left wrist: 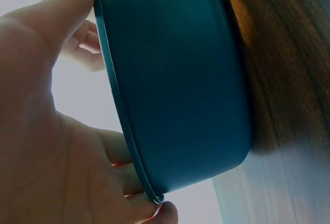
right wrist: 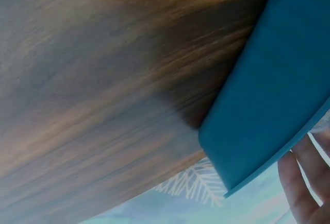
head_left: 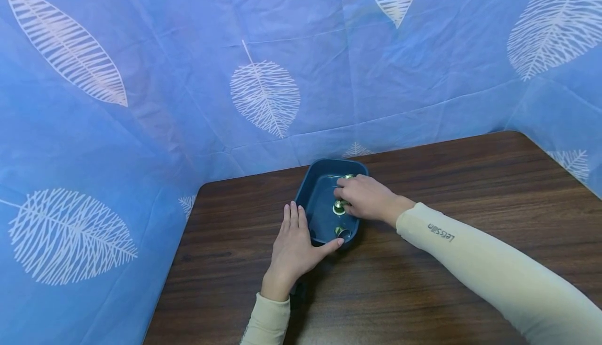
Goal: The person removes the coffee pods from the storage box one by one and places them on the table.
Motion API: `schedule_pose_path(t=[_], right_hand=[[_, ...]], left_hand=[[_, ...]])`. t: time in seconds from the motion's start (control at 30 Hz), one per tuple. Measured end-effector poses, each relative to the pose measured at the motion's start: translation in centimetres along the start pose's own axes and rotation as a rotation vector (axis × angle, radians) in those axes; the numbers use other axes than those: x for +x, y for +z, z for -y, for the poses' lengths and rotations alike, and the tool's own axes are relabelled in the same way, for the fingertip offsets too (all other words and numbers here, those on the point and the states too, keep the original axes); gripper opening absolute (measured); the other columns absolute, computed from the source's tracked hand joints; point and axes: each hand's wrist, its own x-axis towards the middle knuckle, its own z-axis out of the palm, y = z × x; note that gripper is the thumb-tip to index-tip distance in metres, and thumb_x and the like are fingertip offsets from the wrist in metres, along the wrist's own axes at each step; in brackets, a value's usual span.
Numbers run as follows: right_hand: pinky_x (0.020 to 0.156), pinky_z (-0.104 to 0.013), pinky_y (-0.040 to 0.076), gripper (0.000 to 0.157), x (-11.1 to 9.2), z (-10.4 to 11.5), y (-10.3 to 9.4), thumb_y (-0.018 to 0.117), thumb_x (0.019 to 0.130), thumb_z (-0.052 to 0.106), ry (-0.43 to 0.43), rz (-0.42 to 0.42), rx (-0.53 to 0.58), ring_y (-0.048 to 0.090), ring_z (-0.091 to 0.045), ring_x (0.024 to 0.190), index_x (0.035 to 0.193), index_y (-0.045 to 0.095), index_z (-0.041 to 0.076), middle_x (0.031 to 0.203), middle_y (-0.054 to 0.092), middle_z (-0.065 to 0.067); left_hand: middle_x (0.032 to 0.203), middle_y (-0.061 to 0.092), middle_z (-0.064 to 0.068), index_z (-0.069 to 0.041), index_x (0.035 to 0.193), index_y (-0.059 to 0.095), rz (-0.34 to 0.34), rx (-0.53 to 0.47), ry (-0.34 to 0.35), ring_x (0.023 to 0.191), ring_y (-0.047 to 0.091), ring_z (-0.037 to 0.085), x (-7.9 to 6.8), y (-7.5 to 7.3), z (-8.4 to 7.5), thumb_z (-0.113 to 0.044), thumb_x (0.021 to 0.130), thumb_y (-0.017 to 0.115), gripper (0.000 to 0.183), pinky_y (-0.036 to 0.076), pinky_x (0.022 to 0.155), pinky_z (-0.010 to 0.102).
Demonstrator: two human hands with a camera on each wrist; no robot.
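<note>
A dark blue-green rectangular basin (head_left: 310, 191) stands on the wooden table. My left hand (head_left: 293, 243) rests on its near left corner, fingers straight along the left rim and thumb along the near rim. Over the right side my right hand (head_left: 369, 197) reaches in, fingers curled, pinching a small shiny gold-green metal piece (head_left: 338, 208) low in the basin; its exact kind I cannot tell. Another shiny round metal piece (head_left: 344, 233) lies at the near end, by the left thumb. A third gold piece (head_left: 348, 176) shows beyond the right fingers, partly hidden.
The dark wooden table (head_left: 423, 282) extends around the basin, with its far edge just behind it. A blue cloth with white leaf prints (head_left: 320, 62) hangs behind and to the left and right.
</note>
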Motion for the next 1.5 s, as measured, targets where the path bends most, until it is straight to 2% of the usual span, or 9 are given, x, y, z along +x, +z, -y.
schedule_pose_path(t=[0.23, 0.47, 0.73, 0.93, 1.17, 1.37, 1.5], right_hand=[[0.075, -0.036, 0.06, 0.025, -0.8, -1.0, 0.0, 0.085, 0.094, 0.02, -0.01, -0.127, -0.025, 0.057, -0.015, 0.076, 0.116, 0.079, 0.01, 0.095, 0.065, -0.003], [0.073, -0.037, 0.059, 0.022, -1.7, -1.8, 0.1, 0.085, 0.093, 0.019, 0.009, -0.173, -0.007, 0.056, -0.014, 0.074, 0.114, 0.081, 0.011, 0.097, 0.065, -0.004], [0.073, -0.038, 0.058, 0.019, -2.5, -3.0, -0.6, 0.086, 0.092, 0.016, 0.003, -0.304, -0.027, 0.059, -0.018, 0.077, 0.11, 0.081, 0.009, 0.099, 0.066, -0.007], [0.076, -0.042, 0.059, 0.017, -3.3, -4.3, -1.2, 0.087, 0.09, 0.014, 0.037, -0.35, -0.044, 0.063, -0.021, 0.08, 0.106, 0.082, 0.007, 0.099, 0.068, -0.008], [0.075, -0.046, 0.06, 0.016, -4.8, -6.2, -1.8, 0.086, 0.09, 0.014, 0.133, -0.338, -0.042, 0.066, -0.023, 0.077, 0.103, 0.08, 0.005, 0.094, 0.07, -0.01], [0.077, -0.048, 0.059, 0.019, -6.7, -7.8, -1.6, 0.081, 0.094, 0.017, 0.233, -0.24, -0.018, 0.067, -0.025, 0.077, 0.108, 0.079, 0.004, 0.097, 0.071, -0.011], [0.075, -0.049, 0.057, 0.024, -7.9, -9.0, -1.4, 0.08, 0.094, 0.018, 0.299, -0.168, 0.0, 0.063, -0.021, 0.071, 0.113, 0.078, 0.002, 0.098, 0.072, -0.012]], left_hand=[[0.179, 0.017, 0.025, 0.003, 0.168, 0.029, 0.003, -0.004, -0.004, 0.168, 0.013, 0.041, 0.0, 0.0, -0.1, -0.083, 0.086, 0.068, 0.125, 0.028, 0.133, 0.055], [0.179, 0.016, 0.025, 0.004, 0.167, 0.029, 0.006, 0.01, -0.004, 0.168, 0.014, 0.041, 0.1, 0.1, -0.1, -0.083, 0.085, 0.068, 0.125, 0.028, 0.133, 0.054], [0.179, 0.015, 0.024, 0.003, 0.168, 0.028, 0.014, 0.007, -0.01, 0.169, 0.014, 0.04, 0.1, 0.2, -0.1, -0.082, 0.085, 0.069, 0.126, 0.028, 0.133, 0.054], [0.18, 0.012, 0.022, 0.001, 0.17, 0.024, 0.024, -0.016, -0.023, 0.17, 0.01, 0.038, 0.2, 0.2, -0.1, -0.083, 0.085, 0.069, 0.128, 0.028, 0.133, 0.054], [0.181, 0.01, 0.021, 0.001, 0.17, 0.023, 0.028, -0.027, -0.029, 0.17, 0.007, 0.037, 0.1, 0.1, -0.1, -0.084, 0.085, 0.069, 0.129, 0.027, 0.133, 0.055], [0.181, 0.011, 0.021, 0.002, 0.17, 0.022, 0.022, -0.027, -0.024, 0.17, 0.008, 0.037, 0.0, 0.0, -0.1, -0.083, 0.085, 0.069, 0.129, 0.028, 0.133, 0.056], [0.18, 0.012, 0.021, 0.002, 0.169, 0.023, 0.018, -0.03, -0.022, 0.17, 0.009, 0.038, -0.1, 0.1, -0.1, -0.083, 0.085, 0.069, 0.128, 0.028, 0.133, 0.056]])
